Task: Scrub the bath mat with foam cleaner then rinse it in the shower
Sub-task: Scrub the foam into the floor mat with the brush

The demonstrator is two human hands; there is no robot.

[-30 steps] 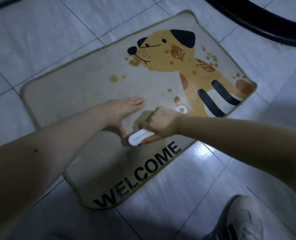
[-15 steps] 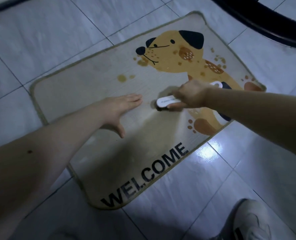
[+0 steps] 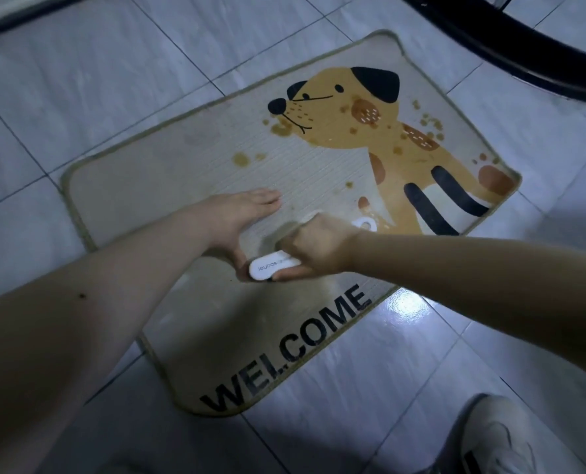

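Observation:
A beige bath mat (image 3: 168,179) with an orange cartoon dog and the word WELCOME lies flat on the tiled floor. My left hand (image 3: 240,217) presses flat on the mat's middle, fingers straight. My right hand (image 3: 319,249) grips a white scrub brush (image 3: 267,268) by its handle, the brush head down on the mat just above the lettering and close to my left thumb. Brown spots dot the mat near the dog's face.
Pale glossy floor tiles (image 3: 387,388) surround the mat. A dark curved edge (image 3: 510,49) runs across the top right corner. A white sneaker (image 3: 496,439) stands at the bottom right, close to the mat's near edge.
My right hand has pulled the brush back from the dog's body toward me and left, down to the spot above the lettering. My left hand stays pressed in place.

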